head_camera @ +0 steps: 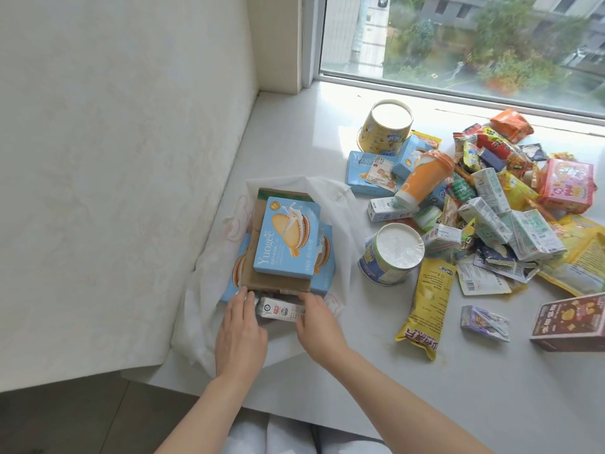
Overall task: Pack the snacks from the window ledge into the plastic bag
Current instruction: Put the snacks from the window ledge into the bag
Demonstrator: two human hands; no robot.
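A white plastic bag point(337, 204) lies open on the ledge's left side. Inside it are stacked blue Yuogee biscuit boxes point(286, 237) on a brown carton point(278, 283). A small white milk carton point(278, 311) lies at the bag's near end, with my left hand point(240, 335) against its left side and my right hand point(319, 326) against its right end, fingers on it. A heap of snacks point(491, 217) covers the ledge to the right: small cartons, packets, an orange cup point(422, 181).
A yellow tub point(386, 129) and a blue-white tub point(389, 257) lie near the bag. A yellow chip packet point(425, 309), a crumpled purple carton point(484, 322) and a dark red box point(569, 322) lie near the front. The wall is left, the window behind.
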